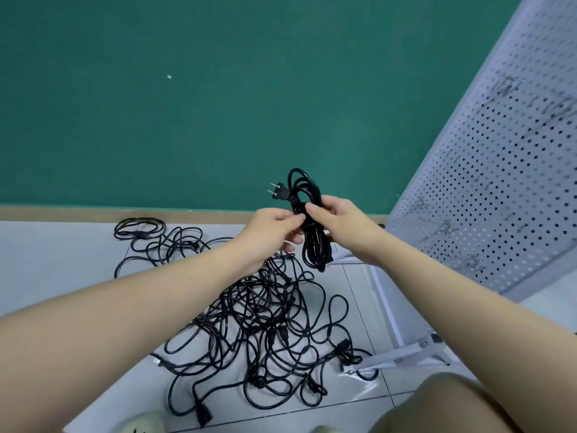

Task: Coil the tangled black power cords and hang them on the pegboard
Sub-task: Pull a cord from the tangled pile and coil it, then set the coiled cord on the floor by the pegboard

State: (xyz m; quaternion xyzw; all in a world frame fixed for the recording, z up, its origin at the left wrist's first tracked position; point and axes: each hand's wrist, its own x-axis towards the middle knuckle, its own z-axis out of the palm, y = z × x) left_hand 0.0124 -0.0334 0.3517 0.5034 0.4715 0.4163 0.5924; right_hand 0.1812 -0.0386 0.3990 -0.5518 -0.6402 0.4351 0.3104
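A coiled black power cord [313, 248] hangs in the air in front of me, its two-pin plug [278, 192] sticking out to the upper left. My right hand [342, 225] grips the middle of the coil. My left hand [274, 231] pinches the cord at the same spot with thumb and fingers. Below, a big tangle of black cords [265, 323] lies on the tiled floor. The white pegboard [499, 182] with several metal hooks [443, 228] stands to the right.
A smaller loose cord bundle [140, 231] lies on the floor at the left by the wall's wooden skirting. The pegboard's metal foot [402, 354] reaches onto the floor near the tangle. A green wall fills the background. My knee [437, 404] shows at the bottom right.
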